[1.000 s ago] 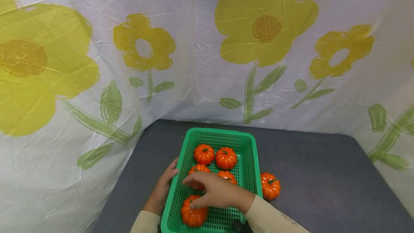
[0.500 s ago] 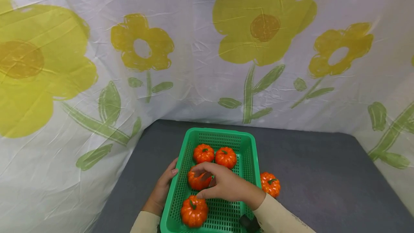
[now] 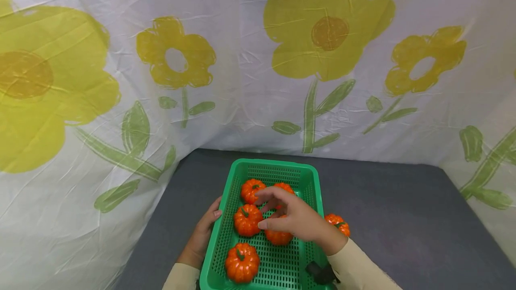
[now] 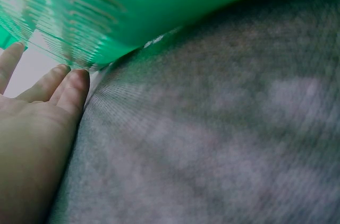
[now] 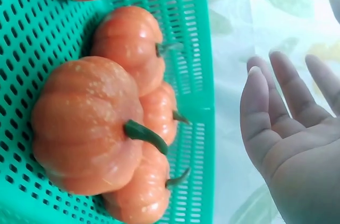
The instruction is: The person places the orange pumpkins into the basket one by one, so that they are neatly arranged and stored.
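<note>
A green plastic basket with slotted walls holds several small orange pumpkins with green stems. In the head view, one pumpkin sits at the near left and another pumpkin farther back, in the middle left. My left hand rests along the basket's left side; in the left wrist view its fingers lie straight against the outer wall. Above the basket hovers my right hand, empty, fingers spread and slightly bent. It partly covers the pumpkin in the middle right and the far right pumpkin.
One more pumpkin sits on the dark grey table outside the basket, by its right wall, partly behind my right forearm. A white curtain with printed yellow flowers hangs around the back and sides.
My right hand has moved up and to the right over the basket, away from the near left pumpkin and past the middle left one. My left hand and the basket stay put.
</note>
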A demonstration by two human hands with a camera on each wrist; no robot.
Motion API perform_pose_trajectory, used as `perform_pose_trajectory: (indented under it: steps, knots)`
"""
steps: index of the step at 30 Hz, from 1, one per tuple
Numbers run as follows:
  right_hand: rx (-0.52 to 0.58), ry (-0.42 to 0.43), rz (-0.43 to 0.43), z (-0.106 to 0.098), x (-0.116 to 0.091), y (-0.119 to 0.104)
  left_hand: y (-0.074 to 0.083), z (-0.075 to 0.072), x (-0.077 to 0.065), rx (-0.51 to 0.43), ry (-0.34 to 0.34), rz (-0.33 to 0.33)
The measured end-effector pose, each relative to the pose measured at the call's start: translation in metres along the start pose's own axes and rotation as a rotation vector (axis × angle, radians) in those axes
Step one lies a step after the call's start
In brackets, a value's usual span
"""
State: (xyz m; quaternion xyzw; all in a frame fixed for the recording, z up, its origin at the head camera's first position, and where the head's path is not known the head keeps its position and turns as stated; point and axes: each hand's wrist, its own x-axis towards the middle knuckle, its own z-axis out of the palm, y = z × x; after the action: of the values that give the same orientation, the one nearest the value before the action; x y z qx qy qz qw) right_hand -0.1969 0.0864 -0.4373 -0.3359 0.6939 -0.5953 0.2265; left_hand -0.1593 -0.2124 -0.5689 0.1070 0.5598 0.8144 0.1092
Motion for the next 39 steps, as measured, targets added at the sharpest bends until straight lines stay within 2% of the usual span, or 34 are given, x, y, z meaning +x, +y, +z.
perform_pose_trajectory:
  steps: [9,20,39]
  knots:
    - [0.071,0.068,-0.033,-0.017,-0.009,-0.005,0.0,-0.001,0.0,0.007,0.015,-0.004]
    - [0.033,0.141,-0.065,-0.037,-0.02,-0.004,0.001,0.0,0.0,0.011,0.022,-0.008]
    - [-0.016,0.304,-0.031,-0.068,-0.051,0.006,0.0,0.0,0.0,0.018,0.0,0.004]
